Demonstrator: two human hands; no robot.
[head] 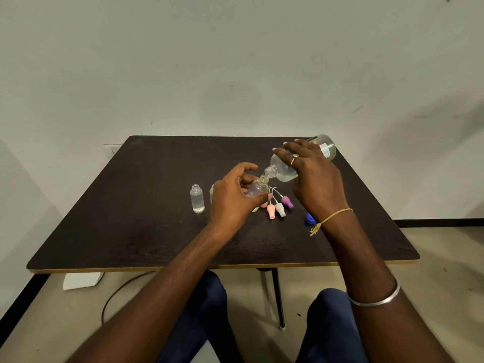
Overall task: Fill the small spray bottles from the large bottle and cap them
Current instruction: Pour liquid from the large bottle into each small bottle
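My right hand [314, 179] grips the large clear bottle [282, 170] and tips it down to the left, its open mouth right at the neck of a small clear bottle [258, 188]. My left hand [231, 199] holds that small bottle tilted just above the dark table [131, 231]. Another small bottle [197, 198] stands upright and uncapped to the left, with clear liquid inside. A second one [211, 193] is mostly hidden behind my left hand. Pink, white and purple spray caps [279, 206] with dip tubes lie on the table between my hands.
A blue cap [309, 218] lies on the table by my right wrist. The table's front edge runs just above my knees. A white box [82, 280] and a cable lie on the floor at the left. A pale wall stands behind the table.
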